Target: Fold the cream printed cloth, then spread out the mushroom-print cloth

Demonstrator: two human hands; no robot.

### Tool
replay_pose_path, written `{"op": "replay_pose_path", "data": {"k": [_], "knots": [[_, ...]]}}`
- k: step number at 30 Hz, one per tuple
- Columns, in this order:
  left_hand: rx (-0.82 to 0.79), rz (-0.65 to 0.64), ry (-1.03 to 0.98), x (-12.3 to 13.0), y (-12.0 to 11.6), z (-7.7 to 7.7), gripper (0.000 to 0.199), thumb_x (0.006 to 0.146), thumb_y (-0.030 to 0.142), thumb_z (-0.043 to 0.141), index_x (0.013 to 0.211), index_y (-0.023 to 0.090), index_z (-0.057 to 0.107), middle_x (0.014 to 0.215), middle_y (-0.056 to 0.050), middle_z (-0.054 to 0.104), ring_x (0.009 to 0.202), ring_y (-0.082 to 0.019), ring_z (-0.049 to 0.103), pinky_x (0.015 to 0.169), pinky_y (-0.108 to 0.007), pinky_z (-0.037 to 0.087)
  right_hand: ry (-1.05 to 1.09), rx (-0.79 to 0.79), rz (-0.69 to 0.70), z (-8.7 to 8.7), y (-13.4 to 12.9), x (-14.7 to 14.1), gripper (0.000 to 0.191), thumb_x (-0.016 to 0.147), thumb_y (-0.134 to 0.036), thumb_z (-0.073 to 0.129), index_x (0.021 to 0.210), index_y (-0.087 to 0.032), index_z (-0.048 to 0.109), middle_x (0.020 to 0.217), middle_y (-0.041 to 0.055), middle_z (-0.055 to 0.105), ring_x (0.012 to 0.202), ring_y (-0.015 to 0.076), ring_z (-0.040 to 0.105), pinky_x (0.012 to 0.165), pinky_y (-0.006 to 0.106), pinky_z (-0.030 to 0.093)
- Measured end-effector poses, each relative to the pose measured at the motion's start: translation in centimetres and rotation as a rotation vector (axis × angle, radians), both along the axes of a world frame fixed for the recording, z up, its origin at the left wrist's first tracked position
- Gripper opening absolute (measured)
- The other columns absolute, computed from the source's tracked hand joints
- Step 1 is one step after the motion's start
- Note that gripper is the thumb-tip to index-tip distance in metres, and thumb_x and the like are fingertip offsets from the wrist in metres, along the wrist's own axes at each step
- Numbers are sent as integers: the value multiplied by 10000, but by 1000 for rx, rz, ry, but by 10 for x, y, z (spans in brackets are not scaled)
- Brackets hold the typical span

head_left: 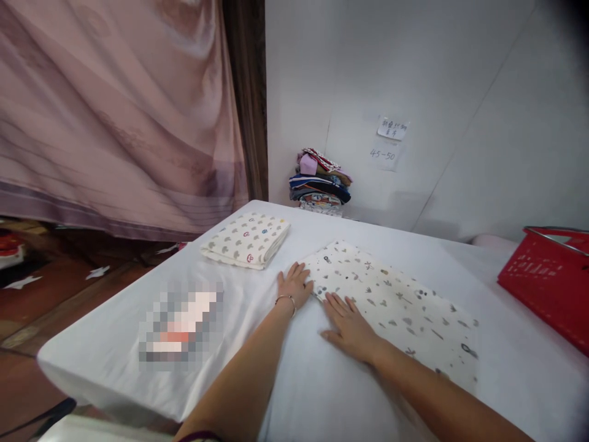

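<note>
A white cloth (391, 294) printed with small grey shapes lies flat on the white-covered table, to the right of the middle. At its near left corner rests my left hand (295, 285), fingers spread, with a bracelet on the wrist. My right hand (348, 326) is laid palm down along the cloth's near edge, its fingers stretched out over the fabric and the thumb apart. Neither hand grips anything. Beyond my left hand sits a folded cloth (248, 239) with grey, red and blue mushroom-like prints.
On the table's left part (92, 344) is a blurred-out item (181, 325). A red plastic basket (547, 282) stands at the right edge. Behind the table rises a stack of folded fabrics (319, 181) against the white wall. A pink curtain (115, 116) hangs at left.
</note>
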State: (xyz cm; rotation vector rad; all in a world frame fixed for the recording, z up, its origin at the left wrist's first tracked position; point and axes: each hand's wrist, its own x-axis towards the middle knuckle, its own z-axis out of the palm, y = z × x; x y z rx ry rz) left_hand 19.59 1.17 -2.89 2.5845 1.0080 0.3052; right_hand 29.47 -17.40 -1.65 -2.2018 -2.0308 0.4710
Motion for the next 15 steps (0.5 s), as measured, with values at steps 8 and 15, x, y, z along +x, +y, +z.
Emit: {"op": "replay_pose_path", "data": {"k": [8,15], "knots": [[5,16,-23,0,0,-1,421,855,397,381,1246,292,501,1464,12,322,1378,-220,184,1094,-566,132,27,-23,-118,34,37,41,743,883,-622,190,1472,-176,114,1523,36,8,1396,193,-39,1129,403,3],[-32,35,-28,1,-2,4,415,841,362,406,1235,284,511,1466,6,316,1378,-222,184,1096,-574,113,-155,-40,-304,33,114,119,721,896,-577,171,1462,-133,142,1526,73,18,1397,219,-29,1117,441,48]]}}
